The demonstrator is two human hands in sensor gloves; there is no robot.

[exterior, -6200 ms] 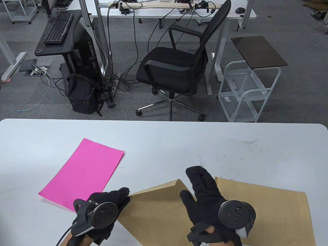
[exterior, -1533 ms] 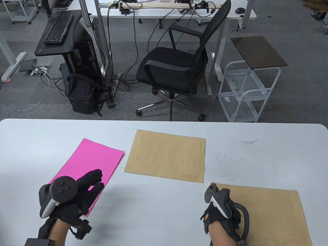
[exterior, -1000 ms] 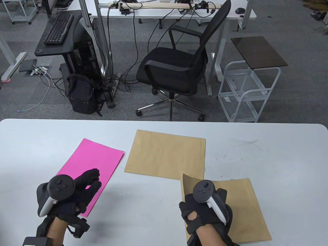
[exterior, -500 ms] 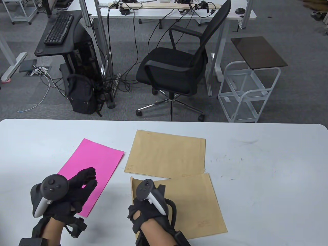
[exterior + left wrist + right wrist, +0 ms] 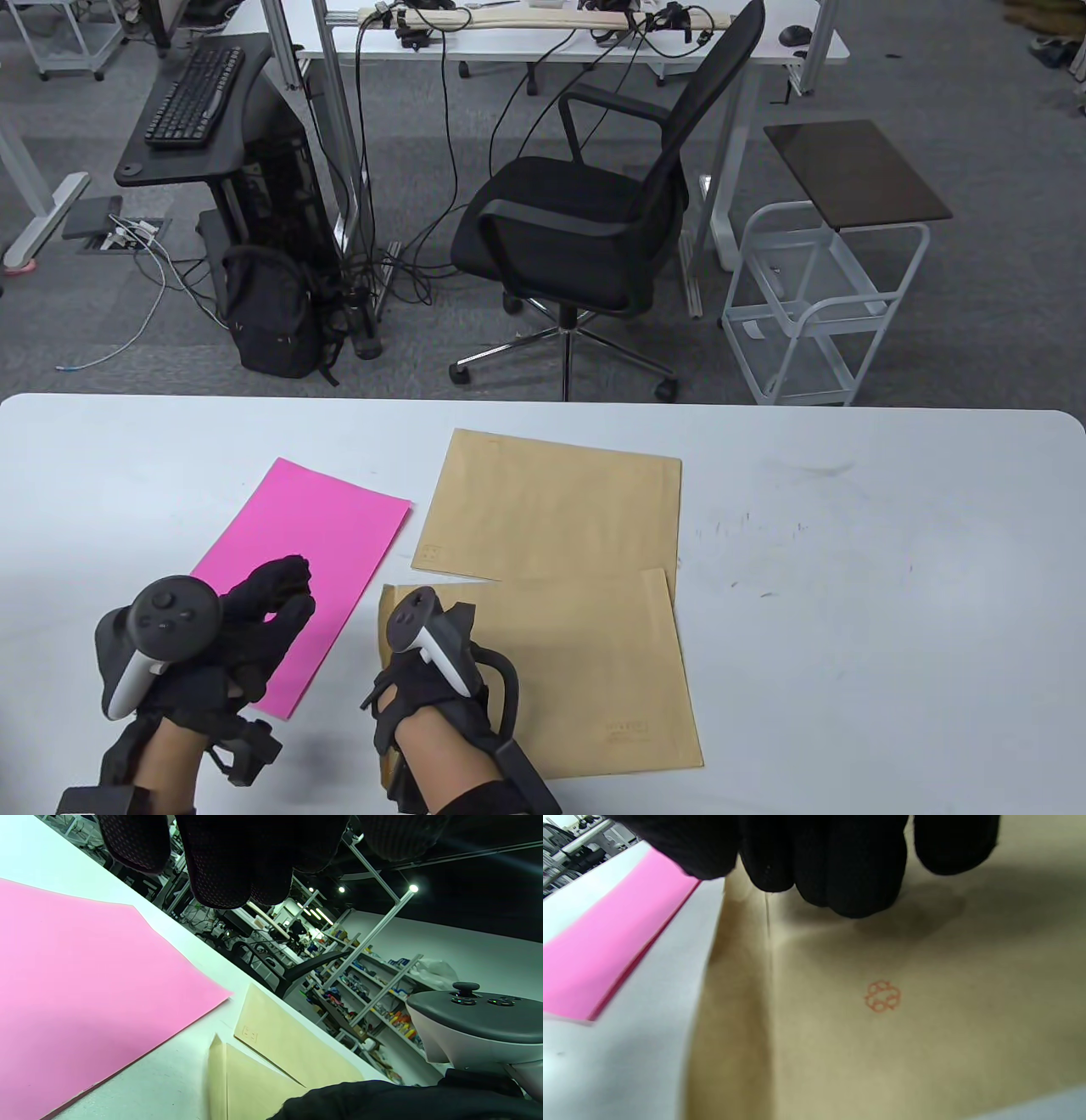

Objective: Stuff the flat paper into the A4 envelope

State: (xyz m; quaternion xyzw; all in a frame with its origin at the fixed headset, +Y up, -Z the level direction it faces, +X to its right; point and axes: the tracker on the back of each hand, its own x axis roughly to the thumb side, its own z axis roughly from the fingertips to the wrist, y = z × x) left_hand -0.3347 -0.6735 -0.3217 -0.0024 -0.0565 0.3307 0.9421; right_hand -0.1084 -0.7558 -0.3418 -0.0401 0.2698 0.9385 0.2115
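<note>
A pink sheet of paper (image 5: 314,543) lies flat on the left of the white table (image 5: 848,552). My left hand (image 5: 293,586) hovers over its near end with the fingers (image 5: 225,870) loosely curled, holding nothing. My right hand (image 5: 416,662) rests on the left end of the near brown envelope (image 5: 594,671) and holds it by the flap crease; its fingers (image 5: 840,866) curl down onto the envelope (image 5: 882,997). The flap end points at the pink sheet (image 5: 606,942). The sheet (image 5: 85,984) and near envelope (image 5: 246,1086) also show in the left wrist view.
A second brown envelope (image 5: 551,518) lies flat at the table's middle, its near edge under the near envelope; it also shows in the left wrist view (image 5: 288,1043). Beyond the far edge stand an office chair (image 5: 577,221) and a white cart (image 5: 814,314).
My right hand has dragged the near envelope from the table's right to the middle, up beside the pink sheet. My left hand has drifted slightly left over the sheet.
</note>
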